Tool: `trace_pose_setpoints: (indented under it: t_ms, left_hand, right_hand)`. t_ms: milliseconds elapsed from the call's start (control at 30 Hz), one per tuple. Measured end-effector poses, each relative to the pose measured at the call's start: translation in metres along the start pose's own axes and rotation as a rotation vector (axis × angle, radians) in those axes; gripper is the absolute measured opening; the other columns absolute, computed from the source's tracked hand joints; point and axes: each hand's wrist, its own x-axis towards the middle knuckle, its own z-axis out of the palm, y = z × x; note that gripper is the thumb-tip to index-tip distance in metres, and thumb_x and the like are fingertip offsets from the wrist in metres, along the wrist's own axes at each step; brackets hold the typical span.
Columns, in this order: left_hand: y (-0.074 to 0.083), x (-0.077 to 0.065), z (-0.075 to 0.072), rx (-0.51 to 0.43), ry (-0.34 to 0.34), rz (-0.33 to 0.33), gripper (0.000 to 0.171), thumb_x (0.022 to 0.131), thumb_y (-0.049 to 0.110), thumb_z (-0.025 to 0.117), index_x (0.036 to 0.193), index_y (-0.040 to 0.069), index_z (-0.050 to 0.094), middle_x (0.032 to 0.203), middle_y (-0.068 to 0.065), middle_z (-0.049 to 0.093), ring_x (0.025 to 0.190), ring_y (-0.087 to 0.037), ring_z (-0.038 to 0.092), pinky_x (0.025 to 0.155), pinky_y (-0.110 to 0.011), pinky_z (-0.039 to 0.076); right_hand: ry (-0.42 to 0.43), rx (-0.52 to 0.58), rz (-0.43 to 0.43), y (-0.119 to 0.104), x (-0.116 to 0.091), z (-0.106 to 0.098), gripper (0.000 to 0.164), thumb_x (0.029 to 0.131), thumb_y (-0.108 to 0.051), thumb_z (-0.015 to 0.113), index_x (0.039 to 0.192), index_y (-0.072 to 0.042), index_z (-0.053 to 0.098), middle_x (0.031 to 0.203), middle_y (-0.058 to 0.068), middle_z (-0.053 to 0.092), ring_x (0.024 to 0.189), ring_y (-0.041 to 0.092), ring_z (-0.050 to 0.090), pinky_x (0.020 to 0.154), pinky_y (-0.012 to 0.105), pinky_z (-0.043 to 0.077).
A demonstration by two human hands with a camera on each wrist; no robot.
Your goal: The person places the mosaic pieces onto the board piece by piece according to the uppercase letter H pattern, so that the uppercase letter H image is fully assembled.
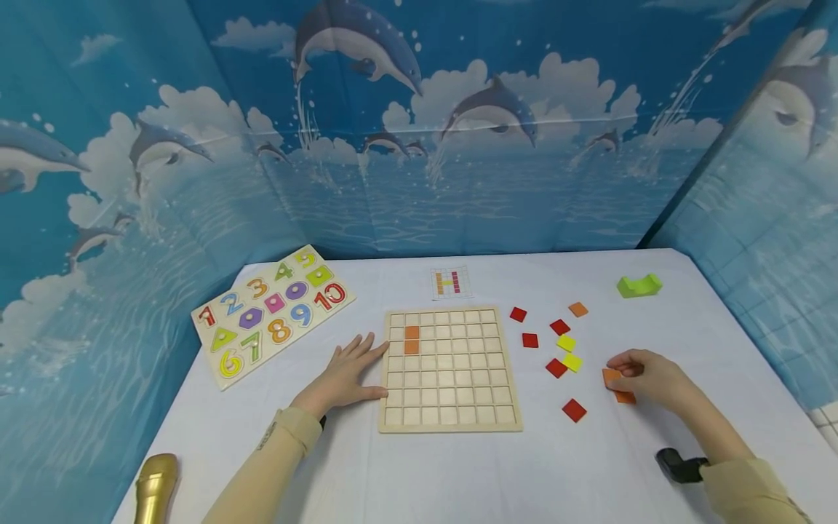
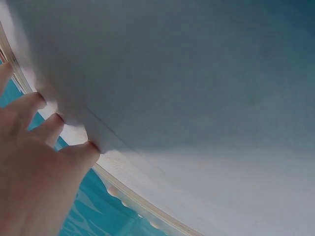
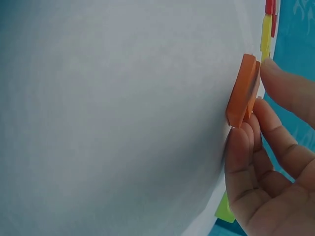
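On the wooden grid board (image 1: pixel 452 428), 2 orange tiles (image 1: pixel 412 332) line up front to back; work looks early, with 5 red tiles (image 1: pixel 574 410), 2 yellow tiles (image 1: pixel 572 362) and 3 orange off it. Rightward, the right hand (image 1: pixel 651 377) pinches a square orange tile (image 1: pixel 612 375), lacking any long axis; the left hand (image 1: pixel 343 375), spread, touches the board.

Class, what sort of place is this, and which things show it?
Probably a curtained-off play or learning corner, judging by the blue dolphin-print fabric backdrop, pale wooden square-grid board and pale wooden puzzle with colourful numbers.
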Motion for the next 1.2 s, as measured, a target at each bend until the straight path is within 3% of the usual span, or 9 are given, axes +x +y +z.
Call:
trace_pose_setpoints:
  t_ms: [400, 733, 967, 1200]
  left_hand:
    - [0.0, 0.0, -0.002, 0.002, 0.001, 0.0, 0.089, 0.081, 0.05, 0.076, 0.154, 0.023, 0.035, 0.164, -0.014, 0.019, 0.153, -0.038, 0.01, 0.121, -0.064, 0.007]
    - [0.0, 0.0, -0.001, -0.002, -0.008, 0.011, 0.088, 0.081, 0.049, 0.076, 0.154, 0.023, 0.035, 0.165, -0.014, 0.018, 0.153, -0.038, 0.01, 0.121, -0.065, 0.007]
    - [0.002, -0.001, -0.002, -0.008, -0.017, 0.011, 0.088, 0.082, 0.05, 0.075, 0.155, 0.023, 0.034, 0.165, -0.013, 0.018, 0.153, -0.038, 0.009, 0.121, -0.064, 0.006]
    - [0.001, 0.0, -0.003, 0.001, -0.021, -0.001, 0.088, 0.082, 0.05, 0.075, 0.155, 0.025, 0.033, 0.165, -0.011, 0.017, 0.154, -0.036, 0.008, 0.122, -0.063, 0.005]
  right_hand:
    - [0.001, -0.059, -0.028, -0.008, 0.0, 0.0, 0.04, 0.085, -0.022, 0.075, 0.109, 0.006, 0.059, 0.088, 0.011, 0.055, 0.085, 0.025, 0.05, 0.063, 0.026, 0.047]
    - [-0.004, -0.068, -0.035, -0.006, -0.002, 0.0, 0.035, 0.085, -0.021, 0.074, 0.107, 0.002, 0.059, 0.089, 0.012, 0.056, 0.085, 0.026, 0.051, 0.063, 0.027, 0.047]
    - [0.014, -0.014, -0.028, -0.01, -0.004, -0.001, 0.037, 0.087, -0.023, 0.074, 0.111, 0.002, 0.059, 0.091, 0.011, 0.058, 0.083, 0.024, 0.053, 0.062, 0.025, 0.049]
    - [0.008, 0.124, -0.116, -0.046, -0.007, 0.01, 0.044, 0.088, -0.028, 0.074, 0.118, 0.001, 0.059, 0.097, 0.008, 0.064, 0.087, 0.02, 0.058, 0.066, 0.022, 0.054]
